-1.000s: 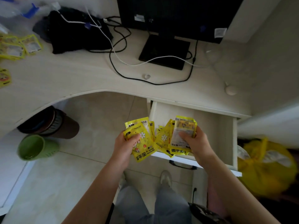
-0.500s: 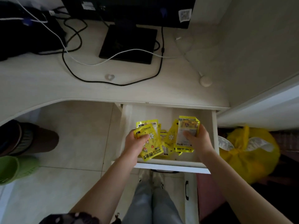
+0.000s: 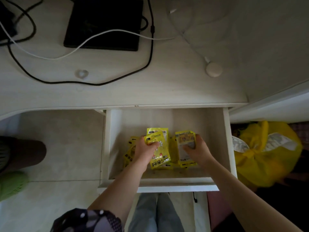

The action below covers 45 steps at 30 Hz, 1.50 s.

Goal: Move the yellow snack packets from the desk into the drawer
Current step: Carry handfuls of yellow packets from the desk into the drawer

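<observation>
Both hands are low inside the open drawer point(image 3: 168, 180), probably so that the yellow snack packets point(image 3: 159, 153) can be laid down flat and not dropped. The left hand point(image 3: 143, 152) has its fingers curled around one bunch, with the thumb pressing on the top packet. The right hand point(image 3: 197, 150), at 3 o'clock from the left one, pinches a second bunch point(image 3: 184, 141) between the thumb and the other fingers. Each hand grips its bunch from the side, which I think keeps the slippery packets together as a fan.

The packets are flat, glossy and bright yellow, with dark print and a small picture (the text is too small to read). A few more lie loose at 9 o'clock from the left hand, on the drawer floor. The desk point(image 3: 150, 91) at 12 o'clock shows no packets in this view.
</observation>
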Each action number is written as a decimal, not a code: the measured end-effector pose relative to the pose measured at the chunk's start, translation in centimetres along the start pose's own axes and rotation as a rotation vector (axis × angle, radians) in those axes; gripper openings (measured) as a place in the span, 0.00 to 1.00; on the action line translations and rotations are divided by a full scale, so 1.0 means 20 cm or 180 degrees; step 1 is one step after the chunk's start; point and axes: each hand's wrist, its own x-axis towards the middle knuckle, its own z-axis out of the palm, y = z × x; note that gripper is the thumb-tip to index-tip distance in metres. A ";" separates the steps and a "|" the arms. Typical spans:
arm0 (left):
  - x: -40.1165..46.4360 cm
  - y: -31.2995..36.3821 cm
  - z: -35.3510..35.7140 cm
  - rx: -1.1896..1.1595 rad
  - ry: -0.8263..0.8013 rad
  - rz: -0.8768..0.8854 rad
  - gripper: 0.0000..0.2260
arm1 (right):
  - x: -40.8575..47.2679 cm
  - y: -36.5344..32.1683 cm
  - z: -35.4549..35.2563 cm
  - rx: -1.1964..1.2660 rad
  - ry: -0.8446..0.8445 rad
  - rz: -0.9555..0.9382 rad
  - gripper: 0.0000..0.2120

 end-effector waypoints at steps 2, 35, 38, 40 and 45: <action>0.03 -0.03 0.02 0.0169 -0.0027 -0.0007 0.14 | 0.02 0.02 0.01 -0.0018 0.0004 0.0056 0.19; -0.60 -0.16 -0.57 0.0940 0.0542 0.1062 0.11 | -0.52 -0.40 0.17 -0.1487 -0.0331 -0.1461 0.20; -0.71 -0.25 -0.69 0.0838 0.0833 0.1000 0.11 | -0.64 -0.48 0.29 -0.1800 -0.0528 -0.1842 0.18; -0.78 -0.31 -0.76 0.0701 0.1023 0.0798 0.12 | -0.71 -0.53 0.37 -0.2000 -0.0646 -0.1996 0.18; -0.91 -0.52 -0.97 0.0640 0.1563 0.0541 0.12 | -0.88 -0.65 0.62 -0.2432 -0.0936 -0.2343 0.20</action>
